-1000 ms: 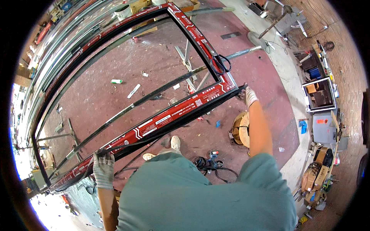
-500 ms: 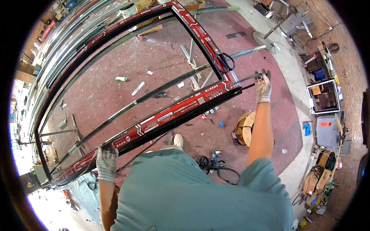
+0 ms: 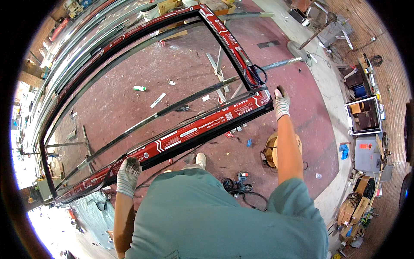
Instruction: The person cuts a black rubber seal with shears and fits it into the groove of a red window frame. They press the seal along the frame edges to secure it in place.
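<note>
Here's the long bar (image 3: 172, 107) running under the red-wrapped frame (image 3: 211, 123), and below, the dark red floor (image 3: 317, 138) carries a white strip (image 3: 158, 100), a blue scrap (image 3: 249, 143) and, nearer, a tool (image 3: 246, 187) beside black cable (image 3: 248, 202).

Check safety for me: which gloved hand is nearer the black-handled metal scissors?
Right. The right hand is just below and right of the scissors; the left hand is far to their lower left, by the red-and-black frame.

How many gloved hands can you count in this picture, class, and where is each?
2: the left hand at the near side of the red-and-black frame, the right hand beside its near right corner.
</note>
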Tool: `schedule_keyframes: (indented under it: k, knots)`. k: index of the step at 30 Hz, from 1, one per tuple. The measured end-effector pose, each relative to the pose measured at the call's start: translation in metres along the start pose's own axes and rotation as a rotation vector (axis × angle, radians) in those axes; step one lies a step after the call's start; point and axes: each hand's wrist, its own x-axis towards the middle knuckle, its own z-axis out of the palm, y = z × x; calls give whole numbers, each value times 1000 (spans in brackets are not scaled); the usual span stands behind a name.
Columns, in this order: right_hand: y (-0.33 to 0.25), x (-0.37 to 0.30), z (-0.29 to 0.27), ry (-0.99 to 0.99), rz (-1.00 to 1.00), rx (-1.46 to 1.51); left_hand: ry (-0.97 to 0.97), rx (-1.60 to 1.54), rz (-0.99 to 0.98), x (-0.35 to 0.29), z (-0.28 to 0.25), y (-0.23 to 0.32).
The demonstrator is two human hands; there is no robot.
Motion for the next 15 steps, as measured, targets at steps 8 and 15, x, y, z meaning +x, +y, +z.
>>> schedule_keyframes:
  k: [8,15]
  knots:
    - [-53,-18,28,-514,-81,-297,-56,140,97,-11,-17,-20]
    - [19,59,-57,-402,-250,-297,-41,39,104,-19,-19,-21]
